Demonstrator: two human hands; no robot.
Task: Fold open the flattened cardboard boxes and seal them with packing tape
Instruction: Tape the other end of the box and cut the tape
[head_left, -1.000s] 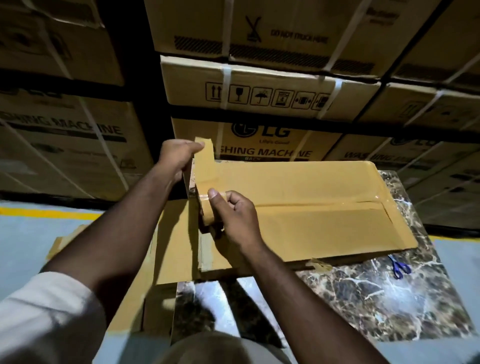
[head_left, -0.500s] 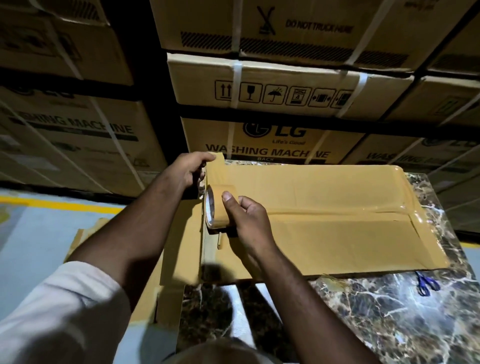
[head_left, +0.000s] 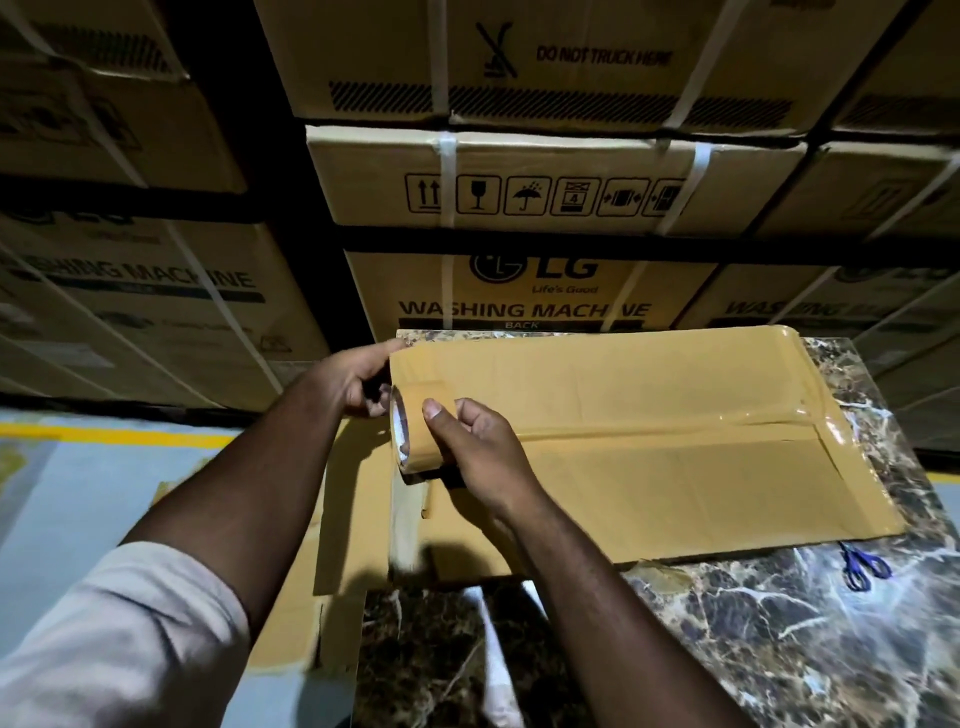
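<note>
A long brown cardboard box (head_left: 649, 395) lies on a dark marble table (head_left: 779, 623), its top flaps meeting along a glossy strip of tape that runs to the right end. My right hand (head_left: 483, 447) grips a roll of brown packing tape (head_left: 415, 431) at the box's left end. Just left of the roll, my left hand (head_left: 353, 382) holds the box's upper left corner, thumb on top and fingers curled behind the edge.
Blue-handled scissors (head_left: 862, 564) lie on the marble at the right, in front of the box. Flattened cardboard (head_left: 296, 597) leans beside the table at the left. Stacked washing-machine cartons (head_left: 519, 296) form a wall right behind the table.
The raised flap at the box's left end has gone down flat. The tape roll, hidden under my right hand before, now stands up in full view at that end. Both hands stayed at the left end.
</note>
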